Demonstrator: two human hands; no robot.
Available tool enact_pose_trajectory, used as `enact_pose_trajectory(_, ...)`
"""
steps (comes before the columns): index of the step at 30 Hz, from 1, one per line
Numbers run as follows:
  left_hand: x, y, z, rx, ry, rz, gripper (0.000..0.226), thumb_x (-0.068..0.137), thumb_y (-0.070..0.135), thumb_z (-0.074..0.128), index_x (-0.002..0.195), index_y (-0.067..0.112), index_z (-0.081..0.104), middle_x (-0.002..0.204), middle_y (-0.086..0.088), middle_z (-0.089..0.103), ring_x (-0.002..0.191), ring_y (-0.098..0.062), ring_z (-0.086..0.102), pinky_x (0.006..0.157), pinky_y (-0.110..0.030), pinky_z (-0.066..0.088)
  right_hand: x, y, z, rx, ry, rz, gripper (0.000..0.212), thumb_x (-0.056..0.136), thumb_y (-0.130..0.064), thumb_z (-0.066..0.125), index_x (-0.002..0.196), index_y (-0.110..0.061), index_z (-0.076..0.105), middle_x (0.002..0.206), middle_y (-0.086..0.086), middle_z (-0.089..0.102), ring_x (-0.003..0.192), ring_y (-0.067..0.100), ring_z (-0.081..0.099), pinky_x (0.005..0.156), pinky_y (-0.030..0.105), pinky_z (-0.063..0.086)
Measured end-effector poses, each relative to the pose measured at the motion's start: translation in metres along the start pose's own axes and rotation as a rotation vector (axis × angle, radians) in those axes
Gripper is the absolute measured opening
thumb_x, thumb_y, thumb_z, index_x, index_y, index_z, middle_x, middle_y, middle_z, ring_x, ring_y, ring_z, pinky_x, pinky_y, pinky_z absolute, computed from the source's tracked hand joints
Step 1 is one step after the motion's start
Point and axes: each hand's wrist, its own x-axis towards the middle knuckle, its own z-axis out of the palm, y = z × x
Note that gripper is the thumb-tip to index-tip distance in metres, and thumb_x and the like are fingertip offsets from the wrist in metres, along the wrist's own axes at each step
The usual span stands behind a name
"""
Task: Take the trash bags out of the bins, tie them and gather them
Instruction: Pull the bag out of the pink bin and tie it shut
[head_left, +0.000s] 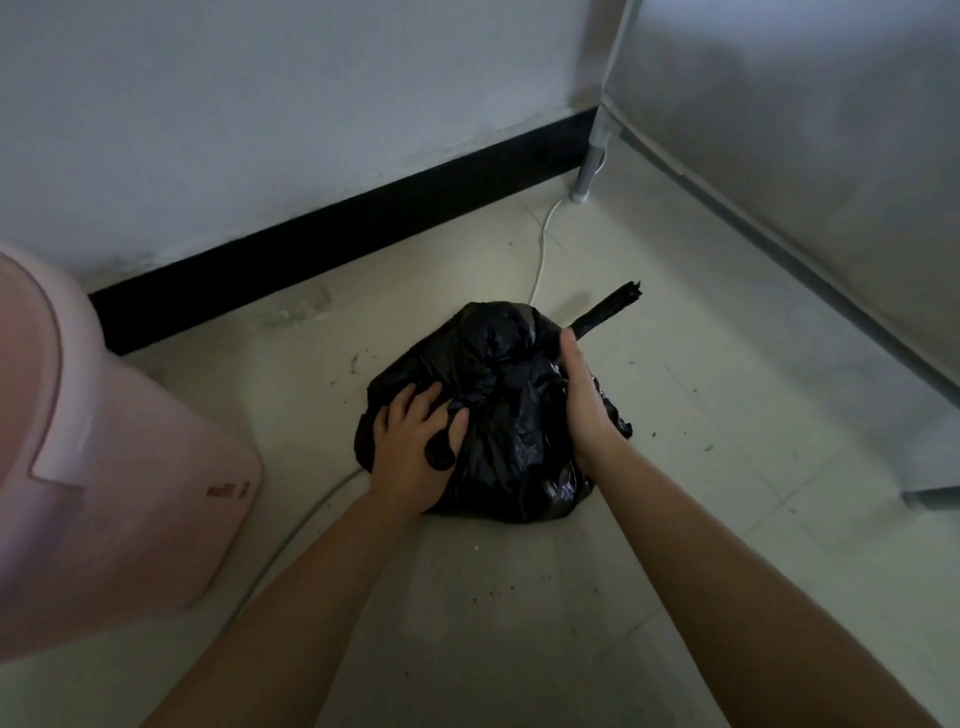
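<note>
A full black trash bag (498, 410) sits on the tiled floor in the middle of the view. My left hand (415, 447) rests on its left side, and a black strip of the bag's mouth passes over the web between thumb and forefinger. My right hand (584, 400) is edge-on against the bag's right side and holds a twisted strip of the bag (608, 312) that sticks out up and to the right. The right hand's fingers are hidden behind the bag. A pink bin (104, 441) stands to the left, apart from the bag.
A white wall with a black skirting board (337, 223) runs behind the bag. A grey fabric-covered frame with a metal leg (589, 166) stands at the right. A white cable (543, 249) lies on the floor behind the bag. Small dark crumbs dot the tiles.
</note>
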Motion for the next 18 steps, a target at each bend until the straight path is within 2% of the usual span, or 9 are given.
enact_pose_trajectory(2,-0.006,0.0,-0.002,0.007,-0.017,0.017,0.063,0.097,0.059,0.023,0.123,0.027,0.07,0.15,-0.001,0.05,0.145,-0.029,0.031,0.117,-0.054,0.02,0.001,-0.008,0.002,-0.041,0.13,-0.02,0.069,0.065,-0.09,0.052,0.103,-0.036,0.072,0.113,-0.005,0.072,0.107,0.019,0.066,0.099,0.042,0.049)
enact_pose_trajectory(4,-0.015,0.004,-0.008,-0.031,-0.027,0.019,0.057,0.099,0.059,0.026,0.125,0.03,0.068,0.152,0.002,0.048,0.146,-0.025,0.028,0.119,-0.053,0.016,0.002,-0.01,0.004,-0.098,0.299,-0.063,0.054,0.067,-0.077,0.058,0.084,-0.029,0.074,0.093,-0.004,0.076,0.094,0.021,0.07,0.094,0.045,0.054)
enact_pose_trajectory(6,-0.022,0.011,-0.018,-0.121,0.001,-0.027,0.051,0.101,0.058,0.028,0.134,0.036,0.06,0.155,0.006,0.041,0.149,-0.018,0.022,0.122,-0.048,0.007,-0.003,-0.015,0.005,-0.188,0.41,-0.121,0.049,0.076,-0.065,0.056,0.086,-0.02,0.073,0.084,0.001,0.076,0.085,0.022,0.071,0.087,0.044,0.056)
enact_pose_trajectory(8,-0.025,0.022,-0.033,-0.229,0.106,-0.103,0.054,0.1,0.062,0.023,0.141,0.04,0.05,0.158,0.009,0.035,0.149,-0.011,0.015,0.122,-0.039,-0.001,-0.011,-0.019,0.005,-0.283,0.484,-0.17,0.05,0.088,-0.057,0.052,0.088,-0.01,0.07,0.082,0.008,0.073,0.08,0.025,0.068,0.08,0.038,0.055)
enact_pose_trajectory(11,-0.018,0.045,-0.056,-0.328,0.269,-0.108,0.065,0.098,0.067,0.011,0.143,0.039,0.048,0.157,0.01,0.035,0.15,-0.009,0.014,0.121,-0.035,0.0,-0.023,-0.024,0.002,-0.376,0.548,-0.202,0.052,0.096,-0.054,0.043,0.081,-0.009,0.066,0.078,0.007,0.068,0.076,0.026,0.064,0.071,0.036,0.048)
enact_pose_trajectory(15,-0.01,0.053,-0.077,-0.282,0.432,0.017,0.05,0.105,0.042,0.027,0.127,0.021,0.068,0.143,0.005,0.056,0.141,-0.017,0.034,0.116,-0.032,0.014,-0.029,-0.028,-0.013,-0.463,0.601,-0.19,0.051,0.099,-0.052,0.039,0.079,-0.012,0.064,0.08,0.007,0.066,0.079,0.029,0.064,0.069,0.035,0.047)
enact_pose_trajectory(18,-0.012,0.034,-0.084,-0.18,0.469,0.033,0.05,0.105,0.037,0.031,0.106,0.016,0.077,0.121,0.003,0.071,0.129,-0.022,0.047,0.108,-0.028,0.021,-0.032,-0.039,-0.036,-0.621,0.686,-0.206,0.049,0.099,-0.053,0.038,0.084,-0.015,0.066,0.092,0.011,0.068,0.088,0.033,0.065,0.075,0.036,0.049)
